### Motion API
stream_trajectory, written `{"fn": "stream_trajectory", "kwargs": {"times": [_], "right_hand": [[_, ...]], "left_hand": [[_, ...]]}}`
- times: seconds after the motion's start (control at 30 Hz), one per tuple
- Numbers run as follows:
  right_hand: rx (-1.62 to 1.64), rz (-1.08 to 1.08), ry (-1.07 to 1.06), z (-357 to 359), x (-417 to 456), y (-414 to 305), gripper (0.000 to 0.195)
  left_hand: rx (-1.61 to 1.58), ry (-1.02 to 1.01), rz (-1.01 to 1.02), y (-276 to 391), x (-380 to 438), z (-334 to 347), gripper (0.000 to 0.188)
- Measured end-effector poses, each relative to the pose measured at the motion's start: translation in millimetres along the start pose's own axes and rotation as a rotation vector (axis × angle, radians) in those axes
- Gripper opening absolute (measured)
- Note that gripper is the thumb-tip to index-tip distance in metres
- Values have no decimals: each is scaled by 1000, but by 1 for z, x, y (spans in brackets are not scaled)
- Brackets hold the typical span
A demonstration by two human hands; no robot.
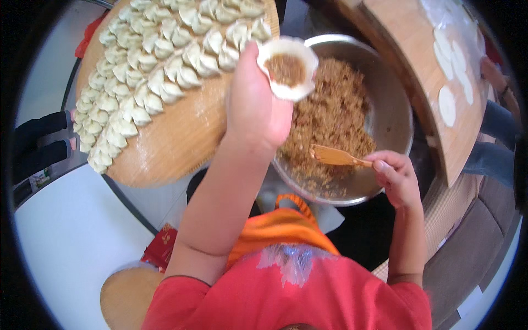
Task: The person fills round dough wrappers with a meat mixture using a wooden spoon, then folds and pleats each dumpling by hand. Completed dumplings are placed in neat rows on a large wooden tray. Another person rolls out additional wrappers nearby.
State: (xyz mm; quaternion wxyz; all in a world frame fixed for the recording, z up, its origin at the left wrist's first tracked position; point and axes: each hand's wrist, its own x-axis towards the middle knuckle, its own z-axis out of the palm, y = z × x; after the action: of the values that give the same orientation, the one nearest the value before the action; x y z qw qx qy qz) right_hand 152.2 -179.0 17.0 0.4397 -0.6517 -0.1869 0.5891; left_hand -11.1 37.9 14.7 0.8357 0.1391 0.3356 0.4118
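Observation:
My left hand [262, 103] holds up a round dough wrapper [291, 90] with brown filling in its middle, above the left side of a large steel bowl [394, 107]. In my right hand [394, 175] is the handle of a flat wooden spatula [336, 156], its blade over the bowl. A mass of brown minced filling [334, 95] lies in the bowl. Rows of folded dumplings [156, 84] cover the upper and left part of a round woven tray [177, 144] on the left. Several flat wrappers [447, 106] lie on a wooden board [429, 53] at the right.
Another person's hand [493, 74] is at the board's right edge, beside a plastic sheet [449, 14]. A second person's legs [45, 138] show at the far left. A white table [78, 231], a red box [163, 247] and a brown round stool or board [130, 295] are at lower left.

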Motion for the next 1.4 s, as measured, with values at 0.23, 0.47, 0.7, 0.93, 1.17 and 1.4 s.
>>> {"fn": "stream_trajectory", "kwargs": {"times": [0.23,0.47,0.7,0.93,1.17,1.4], "right_hand": [[8,-524,295,31,9,-41,23],[-912,-1108,446,60,41,-28,33],[-806,-1083,473,65,28,-41,34],[-857,-1100,473,60,28,-36,39],[-949,-1198,388,53,41,-27,40],[-912,-670,320,21,-5,-51,11]], "left_hand": [[-43,-27,-150,-5,-6,13,56],[-99,-112,-232,-9,-4,9,64],[-105,-53,-161,-5,0,7,63],[-95,-63,-151,-10,1,10,64],[-158,-116,-203,-7,-3,15,67],[-175,-28,-45,-8,9,0,57]]}}
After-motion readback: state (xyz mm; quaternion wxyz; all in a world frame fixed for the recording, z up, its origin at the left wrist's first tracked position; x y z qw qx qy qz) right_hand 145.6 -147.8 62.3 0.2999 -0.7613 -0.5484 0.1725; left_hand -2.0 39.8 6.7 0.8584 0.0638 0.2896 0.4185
